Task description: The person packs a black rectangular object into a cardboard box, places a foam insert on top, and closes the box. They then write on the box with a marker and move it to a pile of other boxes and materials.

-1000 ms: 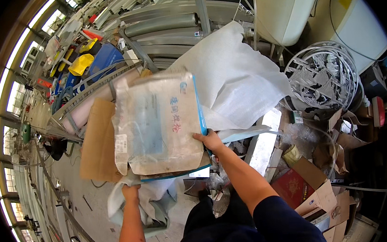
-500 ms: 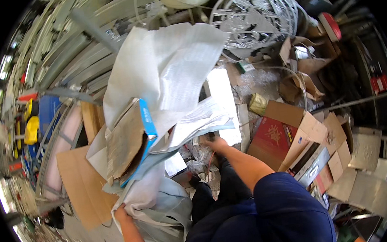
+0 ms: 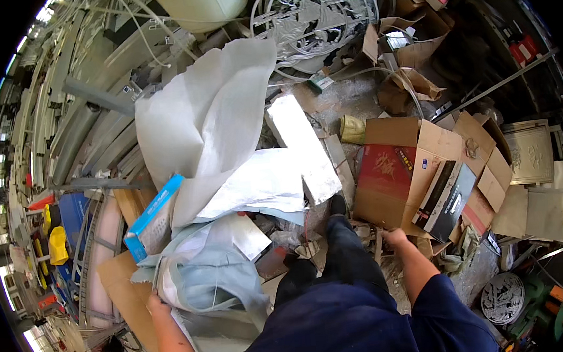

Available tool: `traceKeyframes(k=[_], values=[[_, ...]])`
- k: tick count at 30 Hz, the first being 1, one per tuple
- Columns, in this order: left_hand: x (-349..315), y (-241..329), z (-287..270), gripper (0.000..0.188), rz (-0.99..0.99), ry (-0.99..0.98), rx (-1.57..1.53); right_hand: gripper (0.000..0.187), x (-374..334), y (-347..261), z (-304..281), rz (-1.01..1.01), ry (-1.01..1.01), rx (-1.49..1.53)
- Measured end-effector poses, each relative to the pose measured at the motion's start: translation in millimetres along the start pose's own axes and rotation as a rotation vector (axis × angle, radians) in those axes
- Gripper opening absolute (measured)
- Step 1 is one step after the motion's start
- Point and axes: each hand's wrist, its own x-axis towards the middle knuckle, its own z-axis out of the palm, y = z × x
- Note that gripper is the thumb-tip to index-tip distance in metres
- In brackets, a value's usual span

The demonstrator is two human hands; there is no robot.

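At the lower left, my left hand (image 3: 158,303) is closed on the edge of a crumpled pale grey sheet (image 3: 216,274), which looks like packing foam or woven plastic. A larger grey-white piece of such sheeting (image 3: 203,109) rises behind it. Between them lie a white sheet (image 3: 259,181) and a blue-edged carton (image 3: 156,215). My right hand (image 3: 397,238) is out to the right, fingers curled, just beside the lower edge of a red and brown cardboard box (image 3: 387,168). Whatever its fingers hold is too small to make out.
A long white block (image 3: 302,148) lies ahead of my foot. Flattened cardboard (image 3: 128,287) rests under the sheeting at left. Metal profiles (image 3: 92,125) fill the far left. Coiled pale tubing (image 3: 315,14) and a pale tub (image 3: 205,3) stand at the back. Metal panels (image 3: 531,156) lean at right.
My right hand has swung from beside the white sheets out to the cardboard box. The blue-edged carton has tipped over to the left, and the sheeting has sagged. My view has shifted.
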Motion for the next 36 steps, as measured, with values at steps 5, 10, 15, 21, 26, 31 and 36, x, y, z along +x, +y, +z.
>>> traceKeyframes(k=[5, 10, 15, 21, 26, 31, 36], values=[[-15, 2, 15, 0.049, 0.163, 0.093, 0.066, 0.045, 28, 20, 0, -0.173, -0.147, -0.157], [-57, -18, 71, 0.053, 0.473, 0.422, 0.51, 0.054, 52, -15, -51, -0.26, -0.094, -0.093], [-100, 14, 203, 0.049, 0.969, 0.558, 1.285, 0.039, 83, -49, -106, -0.094, 0.007, 0.321], [-205, -97, 459, 0.039, 1.312, -0.637, 1.417, 0.038, 126, -83, -89, -0.049, -0.014, 0.274], [-178, -237, 589, 0.041, 0.934, -1.081, 1.529, 0.052, 227, -118, -10, -0.047, -0.01, -0.034], [-114, -316, 611, 0.049, 1.146, -1.211, 1.522, 0.059, 350, -237, 74, -0.276, 0.077, -0.122], [-85, -290, 633, 0.045, 0.987, -1.223, 1.54, 0.072, 522, -363, 156, -0.51, 0.357, -0.165]])
